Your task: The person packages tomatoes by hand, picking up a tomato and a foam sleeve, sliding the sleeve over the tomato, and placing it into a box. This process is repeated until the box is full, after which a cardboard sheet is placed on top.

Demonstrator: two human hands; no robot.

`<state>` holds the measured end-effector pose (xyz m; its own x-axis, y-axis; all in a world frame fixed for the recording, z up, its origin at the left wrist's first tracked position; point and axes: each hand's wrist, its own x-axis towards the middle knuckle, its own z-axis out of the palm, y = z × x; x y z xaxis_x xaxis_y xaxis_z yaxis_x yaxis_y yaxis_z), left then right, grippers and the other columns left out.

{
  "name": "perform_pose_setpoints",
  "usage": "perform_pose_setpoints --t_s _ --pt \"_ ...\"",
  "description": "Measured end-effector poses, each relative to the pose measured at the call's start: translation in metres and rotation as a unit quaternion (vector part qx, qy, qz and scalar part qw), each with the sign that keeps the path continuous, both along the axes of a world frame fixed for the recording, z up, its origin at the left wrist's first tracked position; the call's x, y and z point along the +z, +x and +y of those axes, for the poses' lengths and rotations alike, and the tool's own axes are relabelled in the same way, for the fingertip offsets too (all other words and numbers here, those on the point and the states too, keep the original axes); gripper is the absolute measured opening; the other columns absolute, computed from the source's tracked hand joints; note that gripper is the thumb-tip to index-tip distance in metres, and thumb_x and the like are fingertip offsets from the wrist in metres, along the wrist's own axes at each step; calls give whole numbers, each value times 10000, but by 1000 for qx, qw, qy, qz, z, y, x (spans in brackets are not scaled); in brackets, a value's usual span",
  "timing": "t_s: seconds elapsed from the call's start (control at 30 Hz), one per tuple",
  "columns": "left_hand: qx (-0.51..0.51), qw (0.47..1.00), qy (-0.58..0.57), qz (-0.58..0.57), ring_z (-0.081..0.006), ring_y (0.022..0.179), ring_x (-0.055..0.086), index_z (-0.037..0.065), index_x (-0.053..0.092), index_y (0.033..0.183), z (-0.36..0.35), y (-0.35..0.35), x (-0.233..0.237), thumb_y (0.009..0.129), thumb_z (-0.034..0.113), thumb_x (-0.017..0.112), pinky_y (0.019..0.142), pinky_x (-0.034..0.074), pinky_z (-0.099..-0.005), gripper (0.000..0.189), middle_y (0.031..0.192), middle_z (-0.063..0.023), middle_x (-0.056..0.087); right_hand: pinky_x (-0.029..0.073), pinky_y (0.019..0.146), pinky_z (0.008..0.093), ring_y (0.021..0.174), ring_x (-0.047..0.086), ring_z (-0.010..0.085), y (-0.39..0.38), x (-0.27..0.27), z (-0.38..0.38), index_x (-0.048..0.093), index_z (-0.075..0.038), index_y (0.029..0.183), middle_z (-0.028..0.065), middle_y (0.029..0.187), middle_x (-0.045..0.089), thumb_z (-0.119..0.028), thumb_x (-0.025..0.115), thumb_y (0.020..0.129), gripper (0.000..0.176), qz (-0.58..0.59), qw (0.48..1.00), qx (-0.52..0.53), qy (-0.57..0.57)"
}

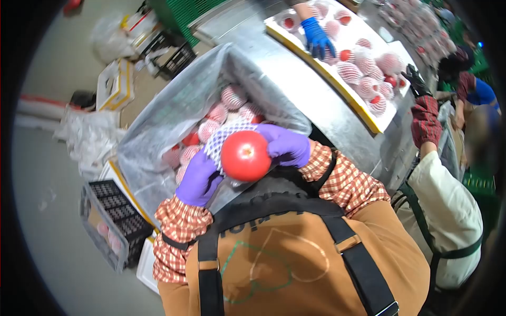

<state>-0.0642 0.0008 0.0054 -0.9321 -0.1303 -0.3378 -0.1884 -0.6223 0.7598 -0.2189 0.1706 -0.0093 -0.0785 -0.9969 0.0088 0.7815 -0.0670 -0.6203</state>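
A large red tomato (245,156) is between my two purple-gloved hands, with a white foam net (220,135) around its far left side. My left hand (198,178) has its fingers on the net at the tomato's left. On the right, my right hand (284,145) grips the tomato's upper right side. Just beyond them stands a box lined with grey plastic (153,126), holding several tomatoes in pink-and-white foam nets (233,97).
A metal table (348,142) bears a white tray with a yellow edge (345,97), full of netted tomatoes. A co-worker's blue-gloved hand (316,38) and a black-gloved hand (416,81) reach to it. Black crates (118,210) stand at the left.
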Motion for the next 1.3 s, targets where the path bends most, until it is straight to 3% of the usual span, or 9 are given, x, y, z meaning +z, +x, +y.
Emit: perform_pose_setpoints --t_s 0.3,0.43,0.53,0.7,0.87,0.97,1.07,1.23,1.3 --pt "-34 996 5 88 -181 1225 508 -44 382 1385 28 -55 18 838 117 679 1036 413 -315 643 1359 -108 500 390 1060 347 1231 512 228 -37 4 23 369 48 1386 135 1344 513 -322 848 657 947 -10 999 21 -37" --pt "57 986 -119 101 -132 971 586 -33 386 1388 23 -74 18 817 52 657 886 469 -251 638 1078 -54 581 389 1062 357 1222 510 210 -63 23 30 369 16 1400 143 1347 504 -211 801 722 835 126 991 -35 28" --pt "161 902 -391 88 -48 658 407 30 424 1395 35 -88 26 827 -29 619 629 387 -165 603 827 36 426 422 1030 342 1198 516 192 -73 21 23 353 -14 1416 131 1298 529 -134 778 732 814 277 946 -141 87" --pt "149 778 -582 184 -96 731 500 59 478 1369 67 -117 16 847 30 648 661 473 -225 550 946 -36 505 477 955 312 1137 537 183 -71 4 3 320 -49 1445 137 1286 516 -55 730 761 798 388 848 -356 61" --pt "34 881 -440 169 -183 888 602 95 417 1392 72 -114 -5 830 10 601 765 518 -283 597 1149 -118 560 499 866 287 1029 604 182 -125 -16 9 519 7 1241 96 1156 607 -169 548 950 341 254 885 -375 111" --pt "-52 759 -637 128 -99 891 575 104 476 1363 44 -89 -33 863 47 579 803 487 -239 514 1082 -57 593 518 895 342 1059 593 222 -207 -66 33 524 1 1236 114 1149 604 -203 586 933 371 45 890 -429 146" --pt "-80 863 -485 -116 -130 875 619 91 535 1302 2 -68 -65 863 127 632 787 506 -261 451 1009 -54 631 513 967 450 1118 537 303 -254 -80 56 477 39 1229 174 1205 530 -157 607 907 398 -68 836 -514 179" --pt "-34 729 -623 -282 -276 1048 615 52 522 1298 -72 -38 -147 816 236 689 918 480 -374 542 1170 -179 612 481 1014 478 1166 509 318 -252 -86 70 437 98 1200 194 1308 428 -120 566 924 374 -55 775 -596 202" --pt "-40 698 -663 -267 -306 1115 573 44 488 1323 -90 -33 -175 792 248 705 957 454 -391 609 1232 -200 571 469 1027 449 1201 493 314 -212 -67 64 424 92 1261 182 1333 415 -138 548 937 416 5 826 -534 178"
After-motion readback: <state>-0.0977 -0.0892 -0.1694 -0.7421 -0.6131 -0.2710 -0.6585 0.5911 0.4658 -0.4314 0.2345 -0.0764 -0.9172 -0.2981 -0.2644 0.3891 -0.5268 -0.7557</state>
